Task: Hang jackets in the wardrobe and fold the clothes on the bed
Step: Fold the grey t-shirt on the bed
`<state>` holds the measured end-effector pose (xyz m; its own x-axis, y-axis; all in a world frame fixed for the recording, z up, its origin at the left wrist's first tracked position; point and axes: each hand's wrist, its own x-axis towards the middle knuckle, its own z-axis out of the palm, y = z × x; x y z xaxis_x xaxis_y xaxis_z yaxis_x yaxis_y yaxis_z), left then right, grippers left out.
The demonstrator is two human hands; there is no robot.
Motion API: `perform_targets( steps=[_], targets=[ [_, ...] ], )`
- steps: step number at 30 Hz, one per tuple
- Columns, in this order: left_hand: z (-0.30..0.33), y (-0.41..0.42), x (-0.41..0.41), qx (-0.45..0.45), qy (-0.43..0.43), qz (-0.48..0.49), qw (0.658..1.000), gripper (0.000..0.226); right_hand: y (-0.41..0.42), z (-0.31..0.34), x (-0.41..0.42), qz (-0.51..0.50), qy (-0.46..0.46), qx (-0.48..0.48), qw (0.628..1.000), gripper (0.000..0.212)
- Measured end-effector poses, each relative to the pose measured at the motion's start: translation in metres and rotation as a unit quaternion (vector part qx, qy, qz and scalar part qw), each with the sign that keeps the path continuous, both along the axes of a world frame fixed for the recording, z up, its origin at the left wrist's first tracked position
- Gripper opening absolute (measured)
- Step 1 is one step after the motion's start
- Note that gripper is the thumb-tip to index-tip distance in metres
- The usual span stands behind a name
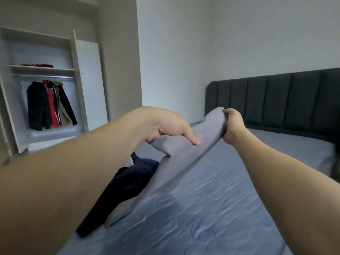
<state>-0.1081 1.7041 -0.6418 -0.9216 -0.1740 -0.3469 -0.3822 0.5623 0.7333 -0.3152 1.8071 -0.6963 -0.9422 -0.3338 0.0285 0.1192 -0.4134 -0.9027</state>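
Jackets (49,103) hang in wardrobe (11,100); both hands, left (165,126) and right (233,124), pinch grey garment (184,159); dark clothes (127,186) on bed (220,208) unfolded.

matt grey cloth (185,155), quilted bedsheet (211,208)

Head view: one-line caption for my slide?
Left hand and right hand lift a grey cloth garment above the grey-sheeted bed.

One head-worn wide-angle view, looking forward and slightly down across the bed (211,208), hands close, wardrobe (42,85) far left
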Motion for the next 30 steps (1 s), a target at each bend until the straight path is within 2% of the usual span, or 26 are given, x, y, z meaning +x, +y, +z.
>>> perform_targets(
  steps=[5,7,9,12,15,17,19,21,24,25,27,28,30],
  targets=[
    [-0.188,0.099,-0.056,0.102,-0.151,-0.087,0.979,0.007,0.102,-0.159,-0.031,-0.065,-0.075,0.100,0.990,0.038],
    [-0.259,0.136,-0.065,0.108,-0.206,-0.121,0.965,0.009,0.135,-0.227,-0.035,-0.086,-0.120,0.136,0.980,0.049],
    [-0.302,0.161,-0.068,0.108,-0.240,-0.142,0.954,0.009,0.160,-0.274,-0.035,-0.100,-0.158,0.145,0.972,0.056],
    [-0.319,0.159,-0.069,0.147,-0.255,-0.137,0.946,0.020,0.163,-0.288,-0.037,-0.108,-0.160,0.158,0.968,0.061],
    [-0.300,0.118,-0.063,0.201,-0.221,-0.093,0.950,0.030,0.132,-0.256,-0.042,-0.099,-0.116,0.207,0.966,0.066],
    [-0.283,0.074,-0.050,0.223,-0.183,-0.052,0.956,0.021,0.099,-0.230,-0.042,-0.068,-0.084,0.218,0.970,0.049],
    [-0.271,0.025,-0.032,0.224,-0.148,0.017,0.963,0.022,0.058,-0.209,-0.035,-0.022,-0.046,0.230,0.972,0.028],
    [-0.270,-0.024,-0.014,0.182,-0.108,0.103,0.972,0.024,0.012,-0.201,-0.025,0.017,0.012,0.276,0.961,0.031],
    [-0.291,-0.081,0.005,0.010,-0.066,0.214,0.975,0.009,-0.061,-0.218,-0.013,0.081,0.121,0.357,0.922,0.027],
    [-0.303,-0.093,0.011,-0.062,-0.063,0.225,0.970,0.008,-0.084,-0.230,-0.013,0.096,0.155,0.372,0.910,0.022],
    [-0.335,-0.111,0.020,-0.183,-0.050,0.231,0.954,0.021,-0.122,-0.261,-0.011,0.123,0.202,0.397,0.887,0.013],
    [-0.350,-0.115,0.023,-0.220,-0.039,0.231,0.947,0.026,-0.135,-0.278,-0.011,0.127,0.221,0.410,0.876,0.007],
    [-0.370,-0.118,0.030,-0.284,-0.017,0.230,0.931,0.031,-0.151,-0.308,-0.016,0.111,0.249,0.430,0.861,0.009]
  ],
)
